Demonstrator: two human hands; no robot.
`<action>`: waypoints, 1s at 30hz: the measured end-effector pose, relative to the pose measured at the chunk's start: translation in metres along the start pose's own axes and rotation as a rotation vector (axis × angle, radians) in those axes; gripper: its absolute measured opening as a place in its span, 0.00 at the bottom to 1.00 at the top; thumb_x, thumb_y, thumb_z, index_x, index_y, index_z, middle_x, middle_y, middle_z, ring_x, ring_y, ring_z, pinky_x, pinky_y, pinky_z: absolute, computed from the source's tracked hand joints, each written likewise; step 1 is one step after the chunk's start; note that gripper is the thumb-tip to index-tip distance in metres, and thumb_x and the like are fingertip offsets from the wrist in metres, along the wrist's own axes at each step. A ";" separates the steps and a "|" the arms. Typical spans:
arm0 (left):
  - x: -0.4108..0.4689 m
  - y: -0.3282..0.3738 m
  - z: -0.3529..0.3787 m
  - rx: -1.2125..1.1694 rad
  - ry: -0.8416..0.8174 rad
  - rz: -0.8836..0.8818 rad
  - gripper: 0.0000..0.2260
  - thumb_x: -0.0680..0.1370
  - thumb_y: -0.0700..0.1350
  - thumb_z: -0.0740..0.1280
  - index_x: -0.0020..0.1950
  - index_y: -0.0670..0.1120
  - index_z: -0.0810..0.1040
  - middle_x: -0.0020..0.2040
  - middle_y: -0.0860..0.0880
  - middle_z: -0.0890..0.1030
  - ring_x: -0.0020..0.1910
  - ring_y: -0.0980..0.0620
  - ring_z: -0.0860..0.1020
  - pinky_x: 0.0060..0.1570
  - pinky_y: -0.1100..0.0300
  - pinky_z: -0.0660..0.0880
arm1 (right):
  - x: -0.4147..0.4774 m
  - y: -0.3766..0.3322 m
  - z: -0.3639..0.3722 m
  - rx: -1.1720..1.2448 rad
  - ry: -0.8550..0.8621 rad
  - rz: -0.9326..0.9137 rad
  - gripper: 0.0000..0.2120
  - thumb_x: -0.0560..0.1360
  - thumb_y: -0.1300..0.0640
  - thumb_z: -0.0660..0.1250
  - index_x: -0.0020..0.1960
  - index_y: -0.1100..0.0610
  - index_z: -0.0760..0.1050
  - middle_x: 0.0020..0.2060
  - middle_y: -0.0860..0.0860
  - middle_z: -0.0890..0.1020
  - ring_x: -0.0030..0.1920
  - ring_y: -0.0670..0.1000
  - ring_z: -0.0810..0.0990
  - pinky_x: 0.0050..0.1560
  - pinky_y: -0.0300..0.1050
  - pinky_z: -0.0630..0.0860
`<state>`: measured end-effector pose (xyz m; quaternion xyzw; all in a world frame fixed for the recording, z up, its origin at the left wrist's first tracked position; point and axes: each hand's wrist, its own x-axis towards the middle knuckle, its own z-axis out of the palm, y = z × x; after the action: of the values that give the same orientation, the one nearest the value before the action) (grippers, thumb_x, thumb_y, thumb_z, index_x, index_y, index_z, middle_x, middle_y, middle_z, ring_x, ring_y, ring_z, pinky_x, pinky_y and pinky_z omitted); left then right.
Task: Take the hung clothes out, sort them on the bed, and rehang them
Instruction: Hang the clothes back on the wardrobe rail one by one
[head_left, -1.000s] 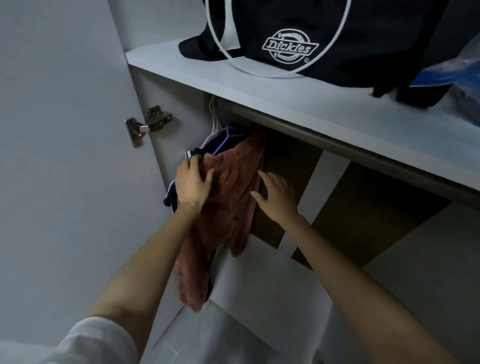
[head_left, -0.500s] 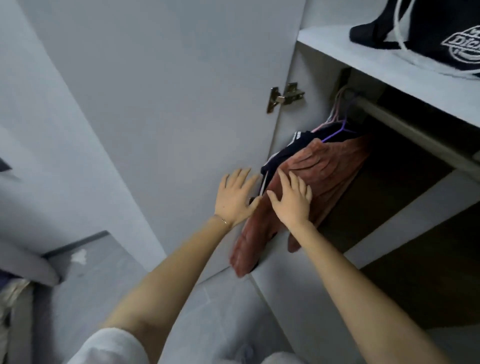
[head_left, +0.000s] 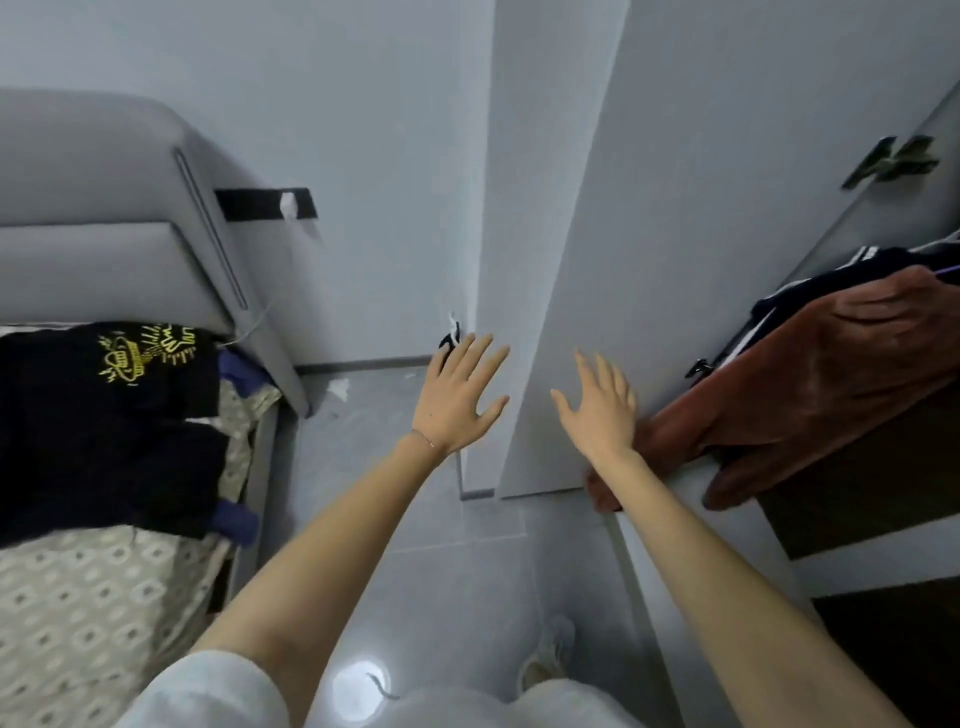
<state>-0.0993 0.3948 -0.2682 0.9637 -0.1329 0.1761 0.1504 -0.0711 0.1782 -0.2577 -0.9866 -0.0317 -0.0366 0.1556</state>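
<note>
While both hands are empty, the job looks only partway through. The left hand (head_left: 460, 396) and the right hand (head_left: 598, 406) are raised in front of the person with fingers straight and spread, gripping nothing; the right one is just beside the lower folds of a rust-brown garment (head_left: 831, 379), though whether the wrist brushes the cloth cannot be told. That garment hangs inside the open wardrobe at the right, past the wardrobe door (head_left: 675, 218), with a dark garment with white stripes (head_left: 810, 293) directly behind it and a bit of purple hanger (head_left: 946, 271) showing at the edge. On the left, a black top with a yellow print (head_left: 104, 415) lies spread over the patterned cover of the bed (head_left: 78, 597), with something blue peeking out beneath it. So at least one piece is on the bed and at least two are on hangers; whether those two await removal or are already rehung is not clear from this view. Either way, the pieces on the bed have yet to go back on the rail.
</note>
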 end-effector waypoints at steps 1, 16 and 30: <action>-0.019 -0.017 -0.012 0.025 -0.007 -0.041 0.27 0.80 0.59 0.57 0.77 0.50 0.66 0.76 0.45 0.67 0.76 0.42 0.63 0.73 0.43 0.58 | -0.008 -0.021 0.006 0.008 -0.021 -0.027 0.32 0.79 0.43 0.61 0.79 0.49 0.55 0.77 0.54 0.60 0.76 0.58 0.56 0.74 0.57 0.55; -0.215 -0.218 -0.145 0.300 0.061 -0.621 0.30 0.77 0.61 0.57 0.77 0.51 0.66 0.77 0.45 0.66 0.77 0.43 0.62 0.73 0.42 0.55 | -0.054 -0.314 0.082 0.028 -0.197 -0.546 0.32 0.79 0.41 0.61 0.79 0.49 0.56 0.76 0.55 0.62 0.75 0.58 0.59 0.74 0.57 0.55; -0.295 -0.400 -0.211 0.385 0.126 -1.159 0.29 0.80 0.59 0.60 0.79 0.52 0.61 0.80 0.46 0.60 0.79 0.44 0.56 0.75 0.41 0.51 | 0.000 -0.560 0.186 0.046 -0.325 -0.969 0.33 0.78 0.41 0.61 0.79 0.49 0.57 0.76 0.55 0.62 0.76 0.58 0.58 0.75 0.59 0.56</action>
<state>-0.3046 0.8934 -0.2891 0.8768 0.4560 0.1432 0.0527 -0.1007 0.7673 -0.2632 -0.8479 -0.5100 0.0500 0.1357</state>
